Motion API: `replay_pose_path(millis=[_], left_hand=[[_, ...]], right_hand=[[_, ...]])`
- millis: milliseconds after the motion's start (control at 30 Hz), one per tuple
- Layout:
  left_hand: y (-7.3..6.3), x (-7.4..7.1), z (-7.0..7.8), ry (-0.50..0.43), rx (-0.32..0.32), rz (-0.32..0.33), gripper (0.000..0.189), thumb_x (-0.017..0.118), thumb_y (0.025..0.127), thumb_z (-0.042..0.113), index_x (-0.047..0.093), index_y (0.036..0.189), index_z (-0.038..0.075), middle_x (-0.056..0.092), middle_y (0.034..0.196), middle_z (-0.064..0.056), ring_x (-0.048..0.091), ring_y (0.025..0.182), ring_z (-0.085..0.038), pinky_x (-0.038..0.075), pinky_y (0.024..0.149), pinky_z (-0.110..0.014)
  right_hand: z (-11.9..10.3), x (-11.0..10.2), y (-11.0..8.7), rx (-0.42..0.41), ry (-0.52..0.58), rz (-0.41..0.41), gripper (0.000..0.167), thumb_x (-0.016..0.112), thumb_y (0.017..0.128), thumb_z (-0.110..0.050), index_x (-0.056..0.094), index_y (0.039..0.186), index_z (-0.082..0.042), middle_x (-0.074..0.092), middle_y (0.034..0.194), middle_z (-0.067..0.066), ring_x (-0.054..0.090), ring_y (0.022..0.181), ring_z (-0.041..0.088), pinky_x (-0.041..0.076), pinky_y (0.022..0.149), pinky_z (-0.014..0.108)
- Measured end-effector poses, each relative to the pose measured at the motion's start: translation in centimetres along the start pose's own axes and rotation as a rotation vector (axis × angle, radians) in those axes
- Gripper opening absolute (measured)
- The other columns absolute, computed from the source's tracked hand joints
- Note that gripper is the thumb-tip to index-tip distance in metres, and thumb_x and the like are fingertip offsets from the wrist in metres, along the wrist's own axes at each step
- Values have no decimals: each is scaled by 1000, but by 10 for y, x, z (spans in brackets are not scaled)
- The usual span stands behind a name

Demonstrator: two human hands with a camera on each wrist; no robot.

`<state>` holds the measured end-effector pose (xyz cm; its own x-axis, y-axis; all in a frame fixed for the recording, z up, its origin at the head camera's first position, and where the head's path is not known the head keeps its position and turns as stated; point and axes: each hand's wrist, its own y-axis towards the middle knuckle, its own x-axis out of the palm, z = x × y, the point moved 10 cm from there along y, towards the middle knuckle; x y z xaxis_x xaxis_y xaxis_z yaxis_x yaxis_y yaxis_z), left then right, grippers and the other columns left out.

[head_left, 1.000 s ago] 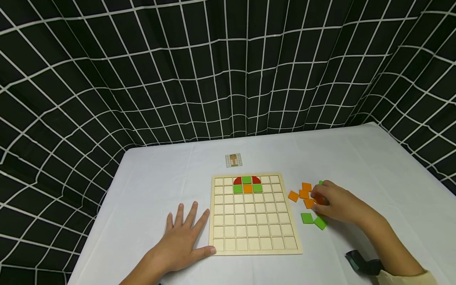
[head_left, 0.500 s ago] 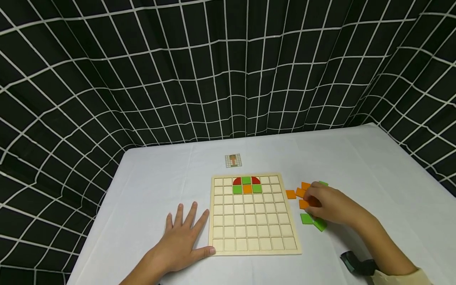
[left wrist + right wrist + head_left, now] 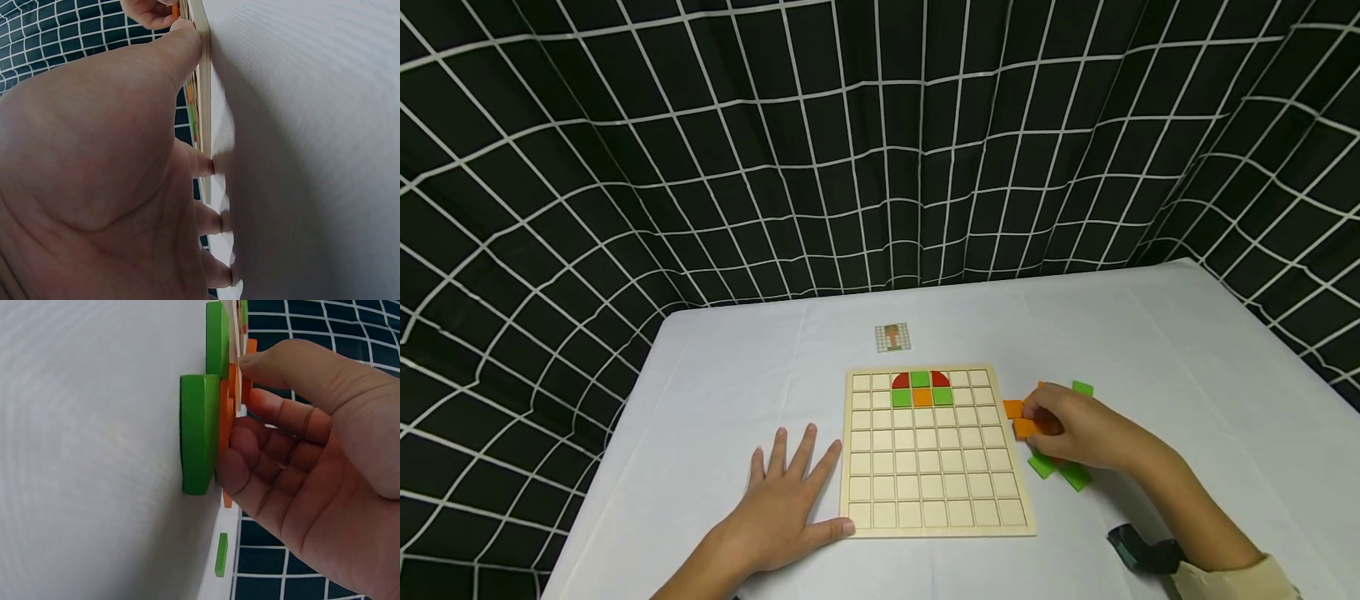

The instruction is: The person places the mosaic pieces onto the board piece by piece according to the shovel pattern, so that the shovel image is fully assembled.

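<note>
A square wooden grid board (image 3: 924, 467) lies on the white table, with red, green and orange pieces set in its top rows. My left hand (image 3: 782, 504) lies spread palm down, its thumb on the board's lower left corner. Right of the board, my right hand (image 3: 1086, 425) pinches an orange square tile (image 3: 249, 375) between thumb and index finger. Its other fingers are curled by more orange tiles (image 3: 225, 419), which they partly hide. Another orange tile (image 3: 1012, 409) lies against the board's right edge. Green tiles (image 3: 1076, 477) lie just below this hand.
A small patterned card (image 3: 892, 337) lies behind the board. One more green tile (image 3: 1082, 388) lies beyond the right hand. A dark strap-like object (image 3: 1142, 550) is by the right forearm. Black cloth with white grid lines (image 3: 917, 167) surrounds the table.
My right hand has moved left towards the board, and orange tiles have shifted left with it. One green tile below it has turned. My left hand has stayed still.
</note>
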<state>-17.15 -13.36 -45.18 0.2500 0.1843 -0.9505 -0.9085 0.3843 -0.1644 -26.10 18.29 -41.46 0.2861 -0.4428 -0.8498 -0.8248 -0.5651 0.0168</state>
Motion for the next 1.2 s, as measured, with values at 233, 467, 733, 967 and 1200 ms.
replay_pose_path(millis=[233, 467, 733, 967, 1200], left_hand=[[0, 0, -1, -2, -7, -4, 100, 45, 85, 82, 30, 160, 18, 14, 164, -22, 2, 144, -58, 10, 103, -79], [1, 1, -2, -9, -8, -5, 100, 43, 84, 84, 30, 160, 19, 13, 164, -21, 1, 144, -57, 10, 103, -79], [1, 0, -1, -14, -10, -7, 100, 45, 85, 82, 31, 159, 18, 13, 164, -22, 1, 144, -58, 9, 103, -79], [1, -1, 1, -13, -14, -6, 99, 49, 85, 81, 32, 159, 17, 14, 164, -23, 2, 144, -58, 10, 103, -79], [0, -3, 1, -9, -13, -8, 99, 48, 85, 81, 32, 159, 16, 14, 163, -23, 3, 144, -58, 9, 103, -79]], right_hand=[[-4, 0, 2, -7, 60, -17, 24, 80, 83, -8, 63, 99, -8, 53, 84, -3, 51, 74, 12, 46, 62, 25], [-12, 0, 5, -18, 55, -7, 22, 78, 83, -5, 63, 99, -7, 54, 84, -2, 51, 74, 13, 47, 62, 25], [-18, 3, 15, 10, 40, 0, 20, 77, 82, -4, 63, 95, -9, 53, 80, 0, 51, 72, 16, 44, 57, 24], [-27, 4, 24, -2, 13, -12, 19, 78, 82, -7, 64, 93, -13, 55, 84, -1, 52, 75, 16, 45, 64, 25], [-39, 8, 34, -52, 5, -14, 19, 80, 82, -9, 63, 90, -13, 51, 76, 0, 50, 71, 17, 41, 60, 25]])
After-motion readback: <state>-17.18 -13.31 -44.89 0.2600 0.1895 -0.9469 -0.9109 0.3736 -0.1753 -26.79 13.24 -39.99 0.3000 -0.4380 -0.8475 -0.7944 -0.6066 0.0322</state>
